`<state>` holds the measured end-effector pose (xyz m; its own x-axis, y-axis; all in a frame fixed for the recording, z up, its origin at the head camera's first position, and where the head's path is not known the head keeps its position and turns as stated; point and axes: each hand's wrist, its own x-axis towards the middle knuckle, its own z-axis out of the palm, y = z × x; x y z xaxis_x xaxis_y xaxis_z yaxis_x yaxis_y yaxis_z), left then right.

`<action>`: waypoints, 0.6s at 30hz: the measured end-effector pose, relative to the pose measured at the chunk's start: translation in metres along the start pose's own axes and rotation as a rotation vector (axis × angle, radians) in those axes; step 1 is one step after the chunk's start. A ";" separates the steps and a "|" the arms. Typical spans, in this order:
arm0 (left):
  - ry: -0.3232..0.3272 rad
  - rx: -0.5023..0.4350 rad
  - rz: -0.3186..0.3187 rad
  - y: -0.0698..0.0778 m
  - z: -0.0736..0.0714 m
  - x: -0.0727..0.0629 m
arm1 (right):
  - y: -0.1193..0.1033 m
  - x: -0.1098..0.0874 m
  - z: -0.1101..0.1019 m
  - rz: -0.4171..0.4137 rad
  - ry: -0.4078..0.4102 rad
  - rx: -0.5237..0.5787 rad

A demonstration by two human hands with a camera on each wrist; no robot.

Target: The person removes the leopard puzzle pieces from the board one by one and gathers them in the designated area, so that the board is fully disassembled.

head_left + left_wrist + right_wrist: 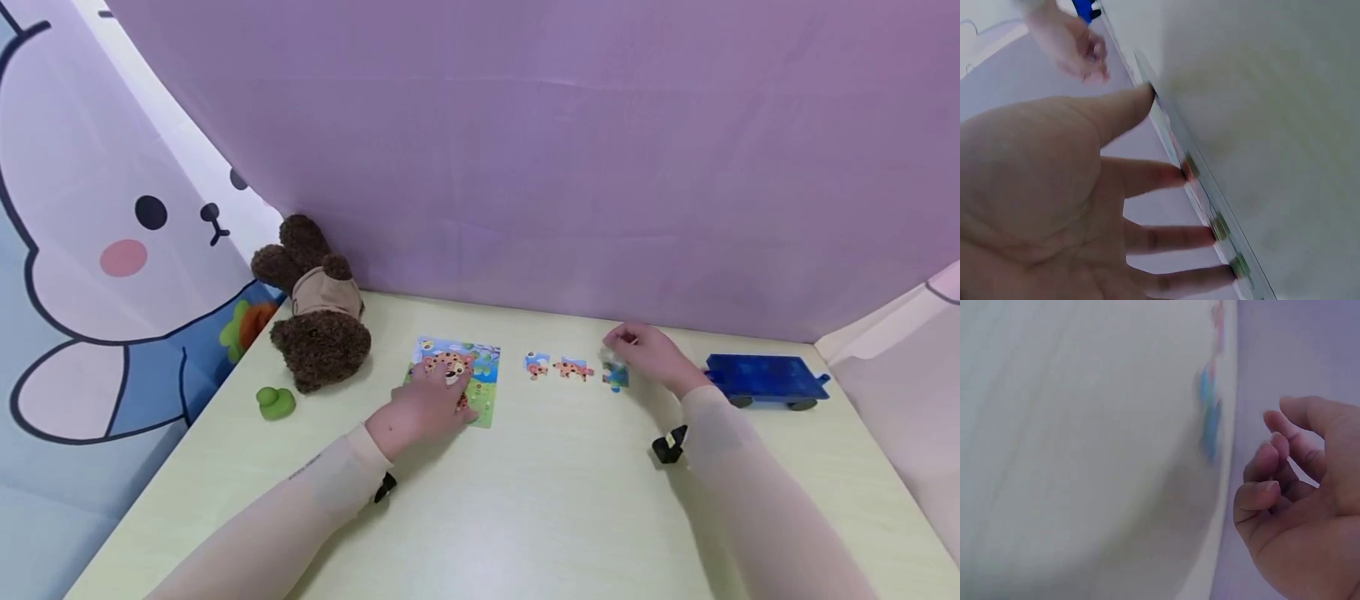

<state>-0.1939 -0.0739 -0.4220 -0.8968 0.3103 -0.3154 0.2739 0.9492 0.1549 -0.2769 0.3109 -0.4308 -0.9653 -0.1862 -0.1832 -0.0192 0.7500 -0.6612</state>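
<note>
A jigsaw puzzle board (484,400) with a spotted animal on a green and blue ground lies on the table. My left hand (429,406) rests on it with straight, spread fingers; in the left wrist view the fingertips (1175,174) press along its surface. To the board's right, loose puzzle pieces lie in a row: one with a blue ground (537,364), an orange spotted one (573,369), and a blue-green one (617,380). Above the blue-green piece hovers my right hand (654,357). The right wrist view shows its fingers loosely curled, nothing between them.
A blue wheeled toy wagon (767,377) stands right of my right hand. Left of the board are a brown plush bear (324,350), lying head toward me, and a green toy duck (276,403). A purple cloth (525,167) hangs behind the table.
</note>
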 end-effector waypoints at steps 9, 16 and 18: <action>0.031 0.148 -0.063 0.020 0.003 -0.008 | -0.069 0.018 0.033 -0.123 0.012 0.032; 0.036 0.192 -0.055 0.021 0.004 -0.010 | -0.123 0.031 0.079 -0.255 -0.081 0.068; 0.039 0.173 -0.052 0.020 0.005 -0.010 | -0.139 0.035 0.093 -0.281 -0.120 0.067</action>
<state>-0.1779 -0.0574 -0.4204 -0.9231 0.2616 -0.2818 0.2797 0.9597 -0.0252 -0.2843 0.1415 -0.4132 -0.8868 -0.4570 -0.0684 -0.2601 0.6160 -0.7436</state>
